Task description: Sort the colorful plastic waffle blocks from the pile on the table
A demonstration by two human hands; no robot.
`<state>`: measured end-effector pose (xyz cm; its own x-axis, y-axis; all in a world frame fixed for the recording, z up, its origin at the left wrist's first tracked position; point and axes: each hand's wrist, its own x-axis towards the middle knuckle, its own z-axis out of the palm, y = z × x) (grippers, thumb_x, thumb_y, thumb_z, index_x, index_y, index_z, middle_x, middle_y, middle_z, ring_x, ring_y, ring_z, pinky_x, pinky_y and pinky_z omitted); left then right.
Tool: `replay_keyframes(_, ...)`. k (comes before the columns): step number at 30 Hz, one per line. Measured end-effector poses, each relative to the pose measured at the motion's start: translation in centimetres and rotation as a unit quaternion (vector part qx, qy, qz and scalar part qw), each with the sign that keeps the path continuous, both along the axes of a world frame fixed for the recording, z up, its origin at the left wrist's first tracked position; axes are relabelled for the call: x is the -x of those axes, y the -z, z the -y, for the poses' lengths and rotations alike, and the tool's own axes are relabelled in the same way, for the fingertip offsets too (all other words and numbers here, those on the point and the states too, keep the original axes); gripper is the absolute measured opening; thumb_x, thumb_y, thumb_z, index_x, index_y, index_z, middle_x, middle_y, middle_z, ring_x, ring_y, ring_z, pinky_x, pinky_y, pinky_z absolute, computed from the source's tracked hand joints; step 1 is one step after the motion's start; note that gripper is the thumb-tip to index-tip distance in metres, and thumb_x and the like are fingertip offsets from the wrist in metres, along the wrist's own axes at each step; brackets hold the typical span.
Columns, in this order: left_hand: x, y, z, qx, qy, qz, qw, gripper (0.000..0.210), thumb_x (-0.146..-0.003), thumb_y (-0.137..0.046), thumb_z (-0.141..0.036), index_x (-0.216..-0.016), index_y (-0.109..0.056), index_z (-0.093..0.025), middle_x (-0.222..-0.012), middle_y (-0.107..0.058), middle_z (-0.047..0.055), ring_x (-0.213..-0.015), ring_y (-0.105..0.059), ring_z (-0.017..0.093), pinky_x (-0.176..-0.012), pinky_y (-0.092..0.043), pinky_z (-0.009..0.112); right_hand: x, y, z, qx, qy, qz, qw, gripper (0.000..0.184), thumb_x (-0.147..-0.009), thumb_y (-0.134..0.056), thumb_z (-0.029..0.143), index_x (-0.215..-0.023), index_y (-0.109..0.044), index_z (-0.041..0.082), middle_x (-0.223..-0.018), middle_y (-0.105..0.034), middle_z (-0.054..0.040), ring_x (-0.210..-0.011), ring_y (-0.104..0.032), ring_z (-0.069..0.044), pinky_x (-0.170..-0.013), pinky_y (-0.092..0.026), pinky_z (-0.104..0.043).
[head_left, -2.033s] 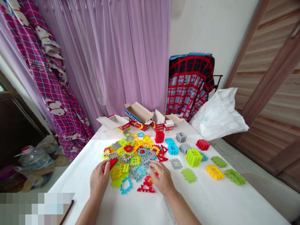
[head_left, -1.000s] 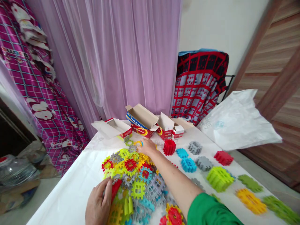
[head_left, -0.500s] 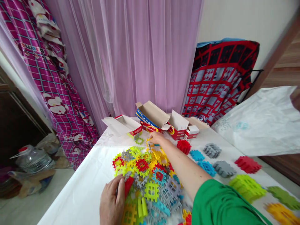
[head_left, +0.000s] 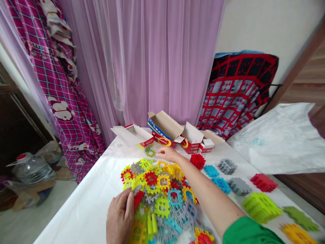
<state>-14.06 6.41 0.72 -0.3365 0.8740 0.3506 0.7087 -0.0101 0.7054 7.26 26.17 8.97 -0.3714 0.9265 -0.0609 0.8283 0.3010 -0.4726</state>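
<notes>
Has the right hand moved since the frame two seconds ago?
Yes. The right hand has gone from the near edge of the pile of plastic tiles to its far edge, close to the open cardboard boxes.

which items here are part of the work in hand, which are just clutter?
In hand:
- left hand resting on a red piece
- right hand reaching past the loose pile toward a green ring piece
- sorted stacks to the right

Lying about:
- open boxes
- white bag
- water jug
- curtain
</notes>
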Motion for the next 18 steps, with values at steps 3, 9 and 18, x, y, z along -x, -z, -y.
replay_keyframes(3,0.1,0.2,0.0,-0.006,-0.002,0.001,1.0,0.046,-0.086,-0.04,-0.059,-0.089,-0.074,-0.027,-0.105,-0.075,0.006,-0.103,-0.067,0.027,-0.096,-0.049,0.046,3.4,1.0,-2.1,-0.034,0.061,0.028,0.997,0.026,-0.081,-0.064,0.035,-0.101,-0.072,0.02,-0.111,-0.071,-0.0079,-0.105,-0.063,-0.024,-0.083,-0.047,-0.03)
replay_keyframes(9,-0.1,-0.2,0.2,-0.015,0.001,0.003,1.0,0.043,-0.087,-0.042,-0.057,-0.088,-0.073,-0.027,-0.102,-0.075,0.006,-0.1,-0.068,0.027,-0.092,-0.051,0.046,7.2,2.4,-3.6,-0.021,0.116,0.063,0.991,0.041,-0.068,-0.076,0.028,-0.105,-0.068,0.013,-0.115,-0.068,-0.0152,-0.111,-0.06,-0.03,-0.09,-0.045,-0.037)
replay_keyframes(18,-0.2,-0.2,0.1,-0.022,-0.002,0.016,1.0,0.042,-0.087,-0.044,-0.056,-0.086,-0.073,-0.025,-0.109,-0.073,0.007,-0.106,-0.064,0.026,-0.097,-0.049,0.045,0.4,0.2,-1.2,0.022,0.043,-0.024,0.999,0.024,-0.085,-0.058,0.032,-0.099,-0.071,0.018,-0.089,-0.072,-0.0034,-0.078,-0.064,-0.016,-0.066,-0.046,-0.024)
